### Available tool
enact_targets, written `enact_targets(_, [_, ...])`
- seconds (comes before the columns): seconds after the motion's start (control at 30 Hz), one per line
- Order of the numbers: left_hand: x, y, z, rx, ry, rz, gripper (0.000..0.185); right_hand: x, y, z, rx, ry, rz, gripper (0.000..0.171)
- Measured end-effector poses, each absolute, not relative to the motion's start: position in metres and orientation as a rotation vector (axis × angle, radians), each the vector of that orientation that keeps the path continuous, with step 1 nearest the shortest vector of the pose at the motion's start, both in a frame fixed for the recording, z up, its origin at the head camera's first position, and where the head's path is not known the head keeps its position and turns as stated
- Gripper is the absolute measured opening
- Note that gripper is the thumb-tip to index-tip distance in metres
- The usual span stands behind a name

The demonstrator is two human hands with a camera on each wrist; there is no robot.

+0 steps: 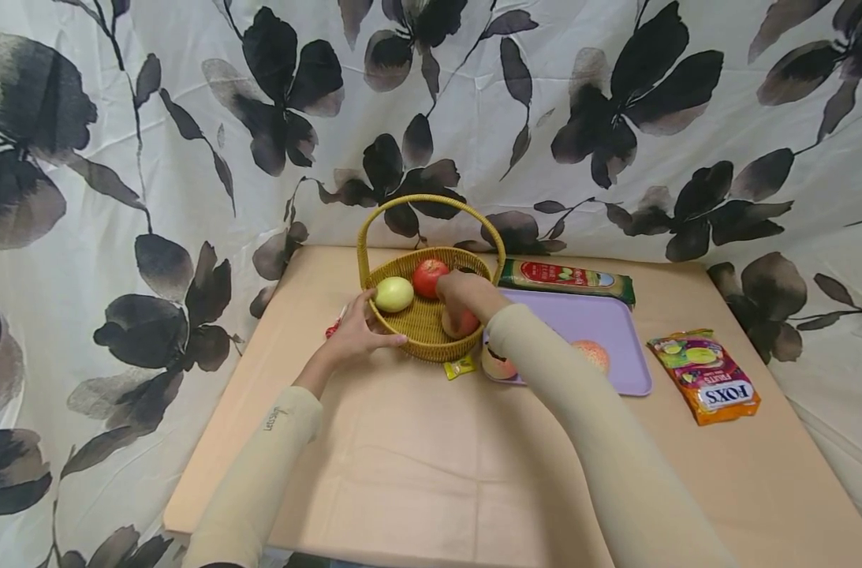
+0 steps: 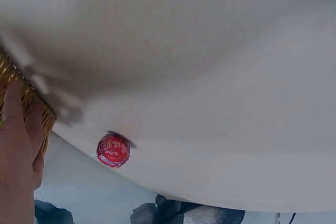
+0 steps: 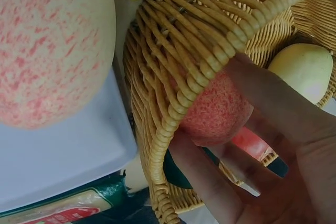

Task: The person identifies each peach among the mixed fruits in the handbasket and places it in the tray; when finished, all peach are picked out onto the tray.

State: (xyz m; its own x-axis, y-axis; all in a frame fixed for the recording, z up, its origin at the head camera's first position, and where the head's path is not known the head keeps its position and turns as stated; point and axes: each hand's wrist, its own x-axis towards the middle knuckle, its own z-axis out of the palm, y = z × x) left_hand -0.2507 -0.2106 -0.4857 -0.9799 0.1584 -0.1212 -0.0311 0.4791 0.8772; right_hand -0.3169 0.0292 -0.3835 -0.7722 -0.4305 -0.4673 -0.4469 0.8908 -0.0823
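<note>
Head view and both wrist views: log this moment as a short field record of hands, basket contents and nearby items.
left hand: holds the wicker basket by its rim
right hand: inside the basket, gripping a pink apple
also in basket: yellow-green fruit, red fruit
purple tray: two speckled apples, one on it, one at its near edge
table: green packet, candy bag, red round candy

Both arms were covered by long, close-fitting cream-coloured sleeves of smooth stretch fabric, reaching down to the wrists. A small line of dark lettering was printed on the left sleeve near the forearm; it could not be read. Both hands, left and right, were left bare, with no rings or watch seen.
</note>
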Motion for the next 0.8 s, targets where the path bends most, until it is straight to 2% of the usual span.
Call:
enact_targets(0.43, [-0.252, -0.210, -0.484, 0.125, 2.584, 1.478, 0.132, -0.321, 0.035, -0.380, -0.712, 2.557, -0.038, 0.027])
enact_targets(0.8, [-0.250, -0.209, -0.487, 0.127, 2.553, 1.504, 0.133, -0.290, 0.063, -0.327, -0.929, 2.630, -0.074, 0.037])
